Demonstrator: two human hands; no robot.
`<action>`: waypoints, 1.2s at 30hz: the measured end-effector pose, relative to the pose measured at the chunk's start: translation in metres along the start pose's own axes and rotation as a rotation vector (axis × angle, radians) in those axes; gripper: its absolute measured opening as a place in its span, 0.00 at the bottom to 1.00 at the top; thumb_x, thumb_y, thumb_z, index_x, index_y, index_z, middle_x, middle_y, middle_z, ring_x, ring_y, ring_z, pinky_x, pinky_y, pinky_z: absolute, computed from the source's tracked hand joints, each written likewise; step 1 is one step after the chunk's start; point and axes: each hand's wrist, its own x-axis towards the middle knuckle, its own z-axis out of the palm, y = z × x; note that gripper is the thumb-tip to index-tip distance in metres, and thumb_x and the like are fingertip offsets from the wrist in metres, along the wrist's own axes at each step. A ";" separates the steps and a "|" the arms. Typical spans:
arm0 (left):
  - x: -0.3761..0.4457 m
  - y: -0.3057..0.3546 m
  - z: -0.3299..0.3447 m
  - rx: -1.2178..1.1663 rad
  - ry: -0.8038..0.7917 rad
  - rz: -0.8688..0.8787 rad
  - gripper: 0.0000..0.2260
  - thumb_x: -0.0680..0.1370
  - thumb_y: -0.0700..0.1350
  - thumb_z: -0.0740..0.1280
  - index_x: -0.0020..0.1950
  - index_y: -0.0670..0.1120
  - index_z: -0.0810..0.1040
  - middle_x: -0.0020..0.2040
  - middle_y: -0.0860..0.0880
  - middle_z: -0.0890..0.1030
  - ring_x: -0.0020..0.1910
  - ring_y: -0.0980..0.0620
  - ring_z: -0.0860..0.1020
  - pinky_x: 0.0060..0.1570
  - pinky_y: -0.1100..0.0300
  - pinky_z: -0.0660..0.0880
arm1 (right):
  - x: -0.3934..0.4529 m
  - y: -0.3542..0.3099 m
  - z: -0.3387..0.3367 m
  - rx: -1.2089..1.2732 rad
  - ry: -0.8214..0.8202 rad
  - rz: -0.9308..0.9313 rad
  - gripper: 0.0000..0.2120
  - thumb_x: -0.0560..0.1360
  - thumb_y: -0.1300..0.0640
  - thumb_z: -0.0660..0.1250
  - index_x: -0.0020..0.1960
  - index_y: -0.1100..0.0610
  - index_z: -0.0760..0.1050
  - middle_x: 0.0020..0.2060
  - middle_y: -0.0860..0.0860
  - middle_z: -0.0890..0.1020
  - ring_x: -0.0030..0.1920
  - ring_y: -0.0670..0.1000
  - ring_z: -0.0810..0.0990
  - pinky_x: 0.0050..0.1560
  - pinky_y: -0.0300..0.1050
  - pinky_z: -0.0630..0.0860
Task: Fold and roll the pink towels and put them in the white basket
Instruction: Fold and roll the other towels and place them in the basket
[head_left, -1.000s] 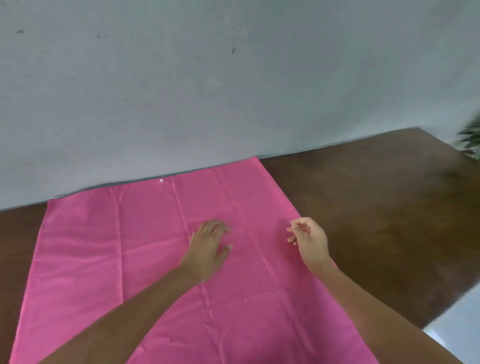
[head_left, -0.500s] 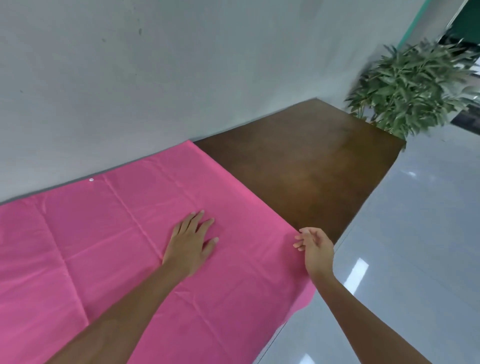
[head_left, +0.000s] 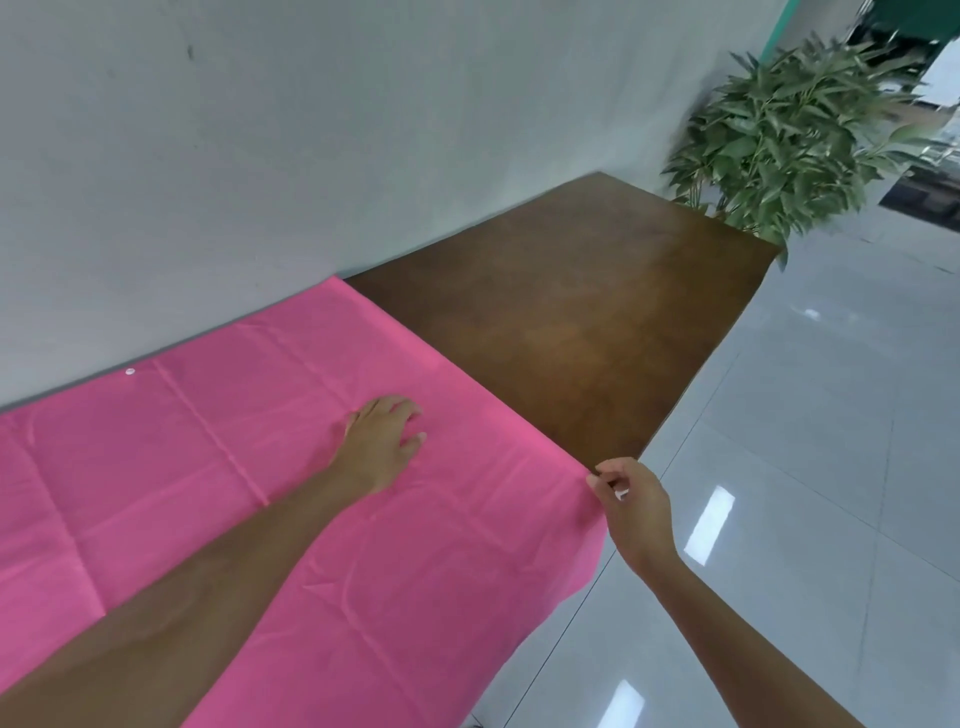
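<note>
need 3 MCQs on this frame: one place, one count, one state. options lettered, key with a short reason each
1. Where is the right hand?
A. at the towel's edge by the table's front edge
B. flat at the towel's middle
C. on the plant

2. How many pink towels show?
A. one
B. two
C. three

3. What state is the towel in?
A. rolled
B. spread flat, creased
C. bunched up

Key:
1 A, its fingers pinch the edge where the table ends.
2 A, a single sheet under the left hand.
3 B, it lies open with only fold lines.

Office-like lobby: glossy tiled floor, potted plant.
</note>
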 end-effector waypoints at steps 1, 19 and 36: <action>0.012 0.001 -0.002 -0.045 -0.009 0.031 0.11 0.81 0.48 0.65 0.59 0.44 0.80 0.59 0.47 0.80 0.60 0.44 0.77 0.64 0.46 0.72 | 0.003 0.003 -0.002 -0.032 -0.033 -0.015 0.05 0.77 0.57 0.72 0.45 0.49 0.79 0.42 0.43 0.81 0.45 0.44 0.78 0.43 0.36 0.72; 0.171 0.010 -0.025 0.035 -0.272 0.056 0.05 0.78 0.33 0.68 0.49 0.42 0.83 0.48 0.47 0.79 0.50 0.46 0.78 0.52 0.55 0.75 | 0.041 0.022 -0.026 -0.221 -0.376 -0.043 0.10 0.77 0.45 0.71 0.42 0.46 0.73 0.44 0.42 0.76 0.45 0.43 0.76 0.43 0.36 0.70; 0.162 0.000 -0.042 0.000 -0.272 0.050 0.09 0.80 0.38 0.68 0.42 0.49 0.75 0.45 0.53 0.79 0.46 0.52 0.76 0.49 0.56 0.70 | 0.019 0.013 -0.042 -0.031 -0.506 -0.118 0.19 0.77 0.33 0.54 0.43 0.48 0.65 0.31 0.42 0.70 0.30 0.43 0.67 0.32 0.37 0.66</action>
